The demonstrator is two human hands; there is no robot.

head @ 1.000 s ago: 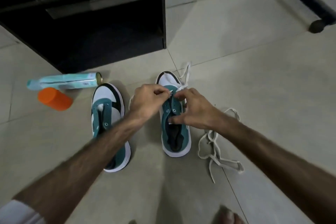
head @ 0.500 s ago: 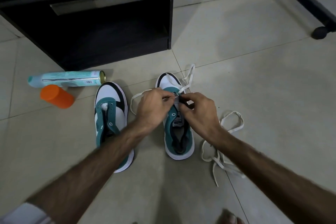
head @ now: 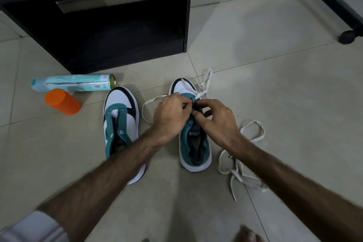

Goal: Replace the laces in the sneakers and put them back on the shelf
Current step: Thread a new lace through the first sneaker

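Pale tiled floor (head: 255, 49) fills the head view, with a black shelf unit (head: 110, 25) standing at upper left and a black wheeled frame (head: 334, 4) at upper right. Two teal, white and black sneakers rest side by side on the tiles, toes pointing toward the shelf unit. The left sneaker (head: 120, 124) has bare eyelets and is partly covered by the left forearm. Above the right sneaker (head: 193, 143), both hands meet at the upper eyelets near the toe. The left hand (head: 170, 116) has its fingers curled, pinching a white lace (head: 204, 82) at the eyelet row; the right hand (head: 218, 122) likewise has its fingertips curled and pinched against the same spot, though exactly what it pinches cannot be told. One end of this lace loops out to the left of the shoe, the other trails past the toe. A second, loose lace (head: 243, 163) lies tangled on the floor just right of the right sneaker. A pale green spray can (head: 72, 82) lies on its side near the shelf unit, with an orange cap (head: 62, 101) just beside it.
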